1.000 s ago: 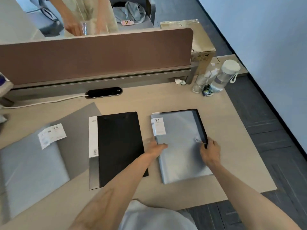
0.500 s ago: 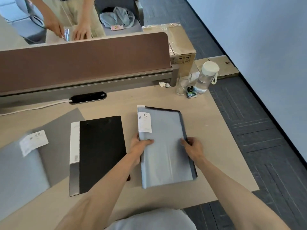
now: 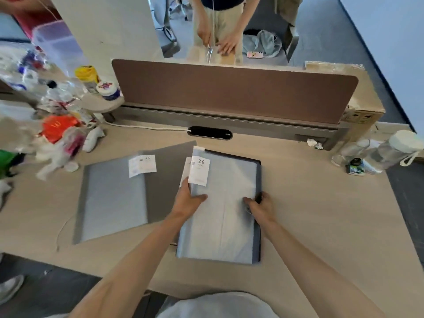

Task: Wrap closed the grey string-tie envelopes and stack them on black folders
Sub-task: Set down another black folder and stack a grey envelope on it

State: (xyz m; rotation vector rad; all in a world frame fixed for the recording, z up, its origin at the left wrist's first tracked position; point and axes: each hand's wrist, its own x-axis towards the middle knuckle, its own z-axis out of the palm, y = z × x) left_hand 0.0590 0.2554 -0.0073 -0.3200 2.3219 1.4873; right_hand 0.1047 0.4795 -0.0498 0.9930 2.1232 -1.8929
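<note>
A grey string-tie envelope (image 3: 224, 203) with a white "20" label lies on top of a black folder (image 3: 258, 180). Only the folder's dark top and right edges and a strip of its white label show. My left hand (image 3: 189, 199) grips the envelope's left edge, thumb on top. My right hand (image 3: 260, 204) holds its right edge, fingers curled over the side. A second grey envelope (image 3: 114, 196) lies to the left with its flap open, touched by neither hand.
A brown divider panel (image 3: 229, 88) runs along the desk's back, with a black cable port (image 3: 210, 133) below it. Bottles (image 3: 394, 150) and a cardboard box (image 3: 362, 111) stand at the right. Bags and jars (image 3: 57, 129) crowd the left. A person stands behind the divider.
Both hands have carried the grey envelope to the left and it now covers the black folder. My view has swung left, bringing the clutter into sight.
</note>
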